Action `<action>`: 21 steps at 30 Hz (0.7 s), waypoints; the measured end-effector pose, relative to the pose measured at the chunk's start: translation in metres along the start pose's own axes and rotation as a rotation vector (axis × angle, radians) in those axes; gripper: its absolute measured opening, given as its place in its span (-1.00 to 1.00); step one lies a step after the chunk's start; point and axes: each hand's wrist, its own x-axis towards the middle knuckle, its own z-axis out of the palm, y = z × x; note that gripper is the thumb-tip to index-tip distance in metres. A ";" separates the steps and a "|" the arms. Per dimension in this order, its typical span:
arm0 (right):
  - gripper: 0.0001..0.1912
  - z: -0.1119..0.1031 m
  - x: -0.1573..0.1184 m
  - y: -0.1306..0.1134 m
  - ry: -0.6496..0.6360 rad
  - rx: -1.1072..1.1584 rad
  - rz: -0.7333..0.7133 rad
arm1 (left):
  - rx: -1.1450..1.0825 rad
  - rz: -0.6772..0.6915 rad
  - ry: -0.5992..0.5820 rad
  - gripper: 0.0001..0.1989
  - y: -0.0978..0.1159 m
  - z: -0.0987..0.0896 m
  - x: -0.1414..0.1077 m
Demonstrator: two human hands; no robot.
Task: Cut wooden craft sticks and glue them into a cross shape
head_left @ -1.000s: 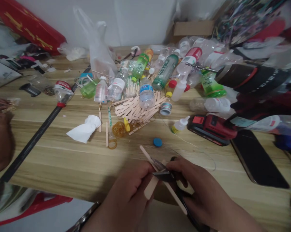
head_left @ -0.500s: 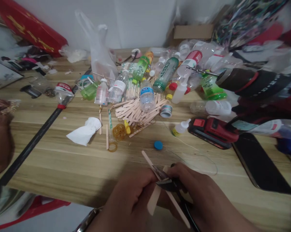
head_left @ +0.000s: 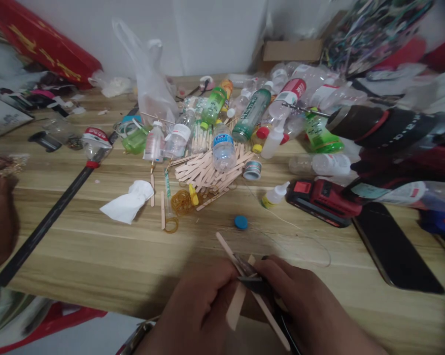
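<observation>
Near the table's front edge, my left hand is closed on two crossed wooden sticks. One long stick slants from upper left to lower right; a wider stick crosses beneath it. My right hand is wrapped round a dark-handled cutting tool, whose metal jaws lie against the sticks where they cross. The fingertips of both hands are partly hidden. Beyond my hands lie a blue cap and a pile of wooden sticks.
A power drill, a black phone and a glue bottle lie right. Plastic bottles crowd the back. At left are a white tissue, a long black bar and another person's hand.
The whole view has shifted slightly. My right hand and the tool have turned a little, while the sticks stay crossed in my left hand.
</observation>
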 end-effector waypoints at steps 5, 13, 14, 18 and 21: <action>-0.62 0.000 0.001 -0.005 0.026 -0.042 0.008 | -0.024 -0.022 -0.003 -0.66 -0.001 0.001 -0.001; -0.80 0.005 -0.001 -0.009 0.032 -0.004 0.066 | -0.057 -0.099 -0.022 -0.74 -0.004 -0.001 0.000; -0.80 0.005 -0.002 -0.009 0.030 -0.004 0.074 | -0.056 -0.119 -0.014 -0.74 -0.005 -0.001 0.000; -0.82 0.006 -0.002 -0.006 0.101 -0.009 0.054 | -0.045 -0.127 -0.007 -0.78 -0.007 -0.003 -0.001; -0.88 0.005 -0.002 -0.002 0.220 -0.012 0.081 | -0.035 -0.096 -0.009 -0.78 -0.008 -0.003 -0.005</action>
